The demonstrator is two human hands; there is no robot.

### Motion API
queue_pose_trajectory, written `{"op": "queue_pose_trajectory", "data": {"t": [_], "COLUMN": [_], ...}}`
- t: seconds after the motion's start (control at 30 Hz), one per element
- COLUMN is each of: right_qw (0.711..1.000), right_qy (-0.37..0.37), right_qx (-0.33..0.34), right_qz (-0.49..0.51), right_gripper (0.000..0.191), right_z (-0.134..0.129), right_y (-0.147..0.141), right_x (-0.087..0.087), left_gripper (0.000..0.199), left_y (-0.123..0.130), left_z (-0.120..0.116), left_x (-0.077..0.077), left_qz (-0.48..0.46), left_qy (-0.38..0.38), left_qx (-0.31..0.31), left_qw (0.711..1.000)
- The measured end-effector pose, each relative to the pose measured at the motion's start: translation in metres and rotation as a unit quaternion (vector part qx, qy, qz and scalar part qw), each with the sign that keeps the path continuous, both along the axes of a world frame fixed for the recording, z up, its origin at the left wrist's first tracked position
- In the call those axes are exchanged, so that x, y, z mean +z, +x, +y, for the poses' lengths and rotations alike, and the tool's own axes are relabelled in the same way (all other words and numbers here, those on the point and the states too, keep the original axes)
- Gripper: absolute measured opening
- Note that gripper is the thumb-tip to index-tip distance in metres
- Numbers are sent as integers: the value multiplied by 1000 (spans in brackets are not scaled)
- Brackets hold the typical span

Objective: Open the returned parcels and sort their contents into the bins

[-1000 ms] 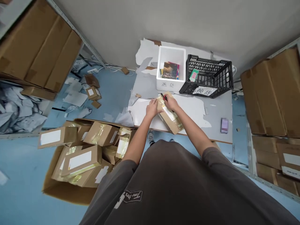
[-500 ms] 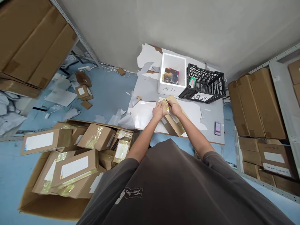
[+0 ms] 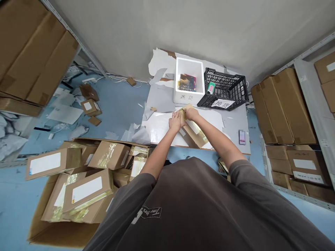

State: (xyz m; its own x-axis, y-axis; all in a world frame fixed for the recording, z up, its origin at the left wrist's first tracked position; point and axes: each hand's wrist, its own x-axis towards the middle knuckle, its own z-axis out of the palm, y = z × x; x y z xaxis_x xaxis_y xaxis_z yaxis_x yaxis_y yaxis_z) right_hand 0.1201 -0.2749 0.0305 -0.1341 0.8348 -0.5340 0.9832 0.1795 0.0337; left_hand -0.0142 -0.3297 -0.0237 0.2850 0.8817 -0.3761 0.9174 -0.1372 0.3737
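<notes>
While the brown cardboard box with shiny yellowish tape (image 3: 193, 134) lies aslant on the grey-white table (image 3: 233, 122), your left hand (image 3: 175, 121) rests against it, grip spread; your right hand (image 3: 192, 113) is curled over its far end, contents hidden, pinch cannot be told. White rectangular foam bin (image 3: 195, 98) just beyond.

Parcel (image 3: 194, 135) partly hidden, phone (image 3: 242, 137) blurred
</notes>
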Motion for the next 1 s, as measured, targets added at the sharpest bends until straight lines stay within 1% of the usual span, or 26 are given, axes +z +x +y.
{"op": "queue_pose_trajectory", "data": {"t": [0.07, 0.13, 0.2, 0.3, 0.37, 0.47, 0.53, 0.6, 0.67, 0.73, 0.8, 0.87, 0.93, 1.0], "right_qw": [1000, 999, 999, 998, 997, 994, 992, 992, 992, 992, 992, 993, 992, 989], "right_qy": [-1, -15, -28, -25, -38, -79, -96, -97, -92, -86, -78, -68, -60, -46], "right_qx": [-4, -15, -30, -59, -73, -81, -79, -79, -84, -90, -93, -94, -97, -105], "right_qz": [-23, -37, -35, -13, -4, -2, 0, 4, 12, 22, 27, 33, 54, 93], "right_gripper": [58, 58, 56, 51, 50, 48, 44, 43, 49, 62, 73, 77, 69, 57], "right_z": [-1, -7, -18, -40, -58, -91, -120, -152, -183, -208, -224, -232, -237, -242], "right_y": [0, 5, 14, 33, 46, 71, 92, 113, 132, 143, 149, 153, 161, 173], "right_x": [3, 3, 0, -5, -6, -5, -3, -2, -1, -1, 0, 1, 3, 2], "left_gripper": [90, 91, 92, 95, 101, 107, 108, 110, 113, 113, 110, 108, 110, 107], "left_y": [1, 2, 4, 8, 10, 10, 10, 11, 13, 15, 18, 20, 20, 20], "left_z": [1, 2, 5, 8, 10, 12, 12, 13, 15, 17, 19, 19, 18, 15], "left_x": [-1, -3, -6, -9, -10, -9, -7, -4, -1, 2, 5, 9, 13, 17], "left_qz": [7, 12, 16, 19, 22, 38, 54, 70, 84, 95, 104, 112, 119, 120], "left_qy": [-2, -2, 0, 4, 7, 11, 10, 6, 0, -7, -13, -18, -18, -4], "left_qx": [-1, -2, -5, -8, -5, -5, -11, -15, -15, -13, -12, -11, -9, -8], "left_qw": [1000, 1000, 1000, 1000, 1000, 999, 998, 997, 996, 995, 994, 993, 993, 993]}}
